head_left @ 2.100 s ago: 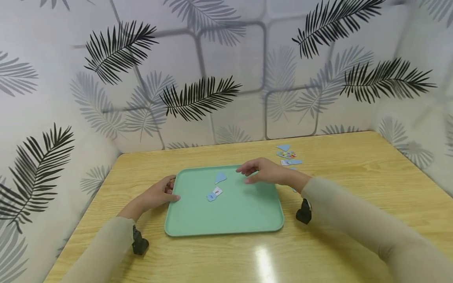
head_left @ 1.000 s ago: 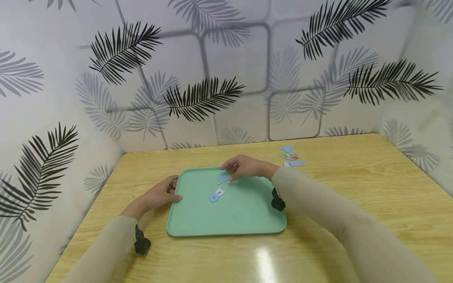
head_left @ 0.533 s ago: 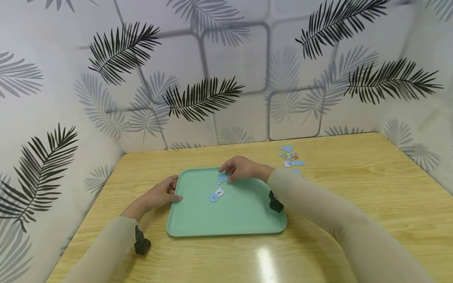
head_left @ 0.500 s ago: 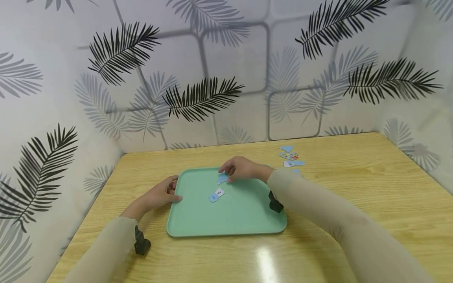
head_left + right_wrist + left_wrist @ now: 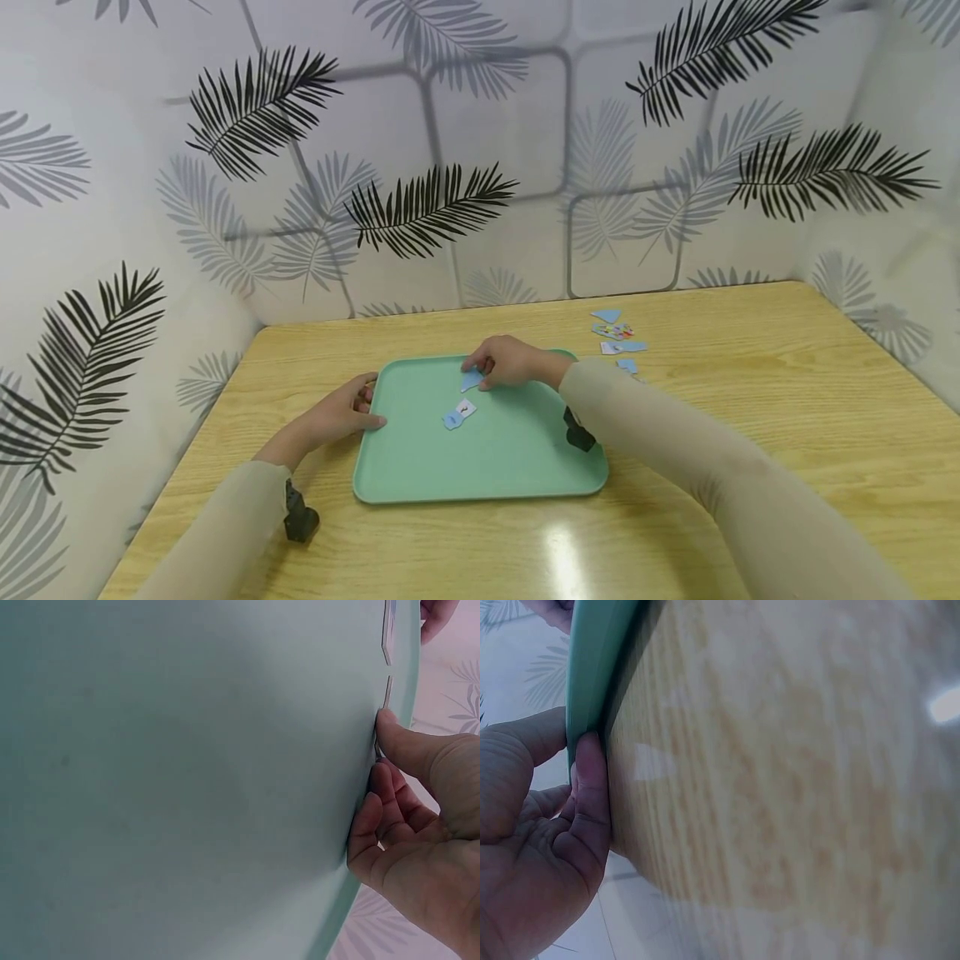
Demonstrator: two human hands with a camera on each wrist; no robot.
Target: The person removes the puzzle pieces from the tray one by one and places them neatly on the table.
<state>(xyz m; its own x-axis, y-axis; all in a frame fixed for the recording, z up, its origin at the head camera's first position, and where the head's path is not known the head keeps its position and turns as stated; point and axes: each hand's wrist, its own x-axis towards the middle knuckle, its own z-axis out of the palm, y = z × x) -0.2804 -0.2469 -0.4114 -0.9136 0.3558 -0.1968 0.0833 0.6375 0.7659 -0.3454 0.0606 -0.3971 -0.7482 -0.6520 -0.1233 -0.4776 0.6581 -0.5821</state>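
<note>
A green tray (image 5: 487, 467) lies on the table. My left hand (image 5: 341, 414) grips its left rim, thumb on top; in the left wrist view the fingers (image 5: 591, 780) lie against the outer side of the rim. Near the tray's far edge, my right hand (image 5: 510, 363) pinches a light blue triangular puzzle piece (image 5: 470, 380) between thumb and fingers, partly covering it. In the right wrist view, that piece shows edge-on as a thin strip (image 5: 388, 691) beside the thumb. Two joined pieces (image 5: 459, 413), one blue and one white with a dark mark, lie closer to me on the tray.
Beyond the tray's right corner lie several more pieces: a blue triangle (image 5: 607, 316), a multicoloured one (image 5: 612, 331), a white-and-blue strip (image 5: 623, 347) and a blue one (image 5: 627, 365) partly behind my right sleeve. A patterned wall (image 5: 487, 250) stands behind the wooden table (image 5: 465, 550).
My right hand has moved left across the tray to the blue triangular puzzle piece, then lowered slightly onto it. My left hand has stayed on the tray's rim.
</note>
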